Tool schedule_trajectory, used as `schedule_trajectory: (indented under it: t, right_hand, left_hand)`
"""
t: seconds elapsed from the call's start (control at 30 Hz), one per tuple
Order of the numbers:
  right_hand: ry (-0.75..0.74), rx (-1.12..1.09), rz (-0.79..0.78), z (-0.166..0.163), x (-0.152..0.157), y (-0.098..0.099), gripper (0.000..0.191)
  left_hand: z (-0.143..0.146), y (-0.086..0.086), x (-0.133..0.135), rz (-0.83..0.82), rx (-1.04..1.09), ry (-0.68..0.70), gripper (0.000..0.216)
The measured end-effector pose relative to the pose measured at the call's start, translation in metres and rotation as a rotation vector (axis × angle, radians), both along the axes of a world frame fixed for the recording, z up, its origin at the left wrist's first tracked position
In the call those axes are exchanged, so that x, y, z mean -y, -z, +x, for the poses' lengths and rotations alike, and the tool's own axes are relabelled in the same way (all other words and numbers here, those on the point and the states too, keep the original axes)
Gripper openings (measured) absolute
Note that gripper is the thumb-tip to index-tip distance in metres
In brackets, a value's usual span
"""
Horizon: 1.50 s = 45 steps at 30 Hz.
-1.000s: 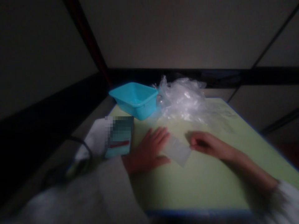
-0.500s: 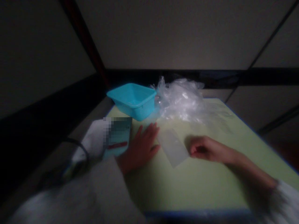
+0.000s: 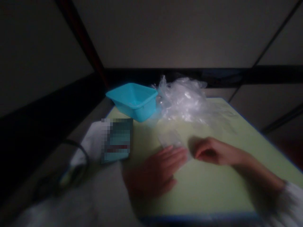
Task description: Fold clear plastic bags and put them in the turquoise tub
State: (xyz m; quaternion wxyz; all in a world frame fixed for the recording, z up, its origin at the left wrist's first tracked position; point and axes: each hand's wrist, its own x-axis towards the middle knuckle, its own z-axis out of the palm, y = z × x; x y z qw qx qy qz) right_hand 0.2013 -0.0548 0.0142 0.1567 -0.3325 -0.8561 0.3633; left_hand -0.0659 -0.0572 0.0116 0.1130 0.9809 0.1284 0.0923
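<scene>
A small clear plastic bag (image 3: 170, 138) lies flat on the pale green table (image 3: 208, 189). My left hand (image 3: 155, 171) rests open on the table, fingers stretched over the bag's near end. My right hand (image 3: 213, 152) is curled at the bag's right edge, fingertips pressed together against it; what they pinch is hidden in the dim light. Both sleeves are white.
A turquoise plastic tub (image 3: 133, 100) stands at the table's far left corner. A heap of crumpled clear plastic bags (image 3: 187, 100) lies beside it at the back. A teal box (image 3: 117, 140) and white cloth (image 3: 91, 143) sit at the left edge. Dark cable (image 3: 71, 167) lower left.
My left hand has slid from the bag's far left toward me and to the right, onto the bag's near end. The right hand has stayed at the bag's right edge.
</scene>
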Motion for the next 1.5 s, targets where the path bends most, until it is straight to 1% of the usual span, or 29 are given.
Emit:
schedule_trajectory:
  t: [0.1,0.2,0.4,0.53,0.63,0.77,1.1,1.23,1.37,1.5]
  right_hand:
    - [0.020,0.021,0.036,0.001,-0.002,0.000,0.012]
    - [0.001,-0.002,0.029,-0.002,0.000,-0.002,0.014]
    - [-0.081,-0.020,0.004,-0.009,0.005,-0.004,0.017]
    - [-0.057,-0.056,0.000,-0.004,0.003,-0.004,0.019]
    - [-0.049,-0.066,0.038,-0.001,0.003,-0.006,0.020]
    - [-0.055,-0.054,0.057,-0.001,0.004,-0.006,0.020]
    - [-0.077,-0.016,0.032,0.000,0.003,-0.005,0.024]
    - [-0.091,-0.016,0.046,-0.001,0.003,-0.005,0.022]
    - [-0.097,-0.013,0.055,-0.001,0.003,-0.003,0.022]
    - [-0.087,0.004,0.068,-0.002,0.004,-0.004,0.022]
  left_hand:
    - [0.000,0.003,-0.003,0.018,0.004,-0.032,0.053]
    - [-0.001,0.005,-0.007,0.018,-0.010,-0.062,0.053]
    - [-0.002,0.005,-0.005,-0.023,0.017,-0.020,0.052]
    - [-0.003,0.009,-0.006,-0.064,0.010,0.014,0.061]
    - [-0.004,0.011,-0.008,-0.088,-0.049,0.010,0.068]
    - [-0.004,0.011,-0.008,-0.099,-0.078,0.005,0.072]
    - [-0.004,0.009,-0.007,-0.100,-0.086,-0.007,0.071]
    - [-0.005,0.010,-0.006,-0.077,-0.089,-0.005,0.067]
    - [-0.006,0.010,-0.006,-0.059,-0.061,-0.007,0.067]
    - [-0.006,0.011,-0.006,-0.064,-0.085,-0.009,0.069]
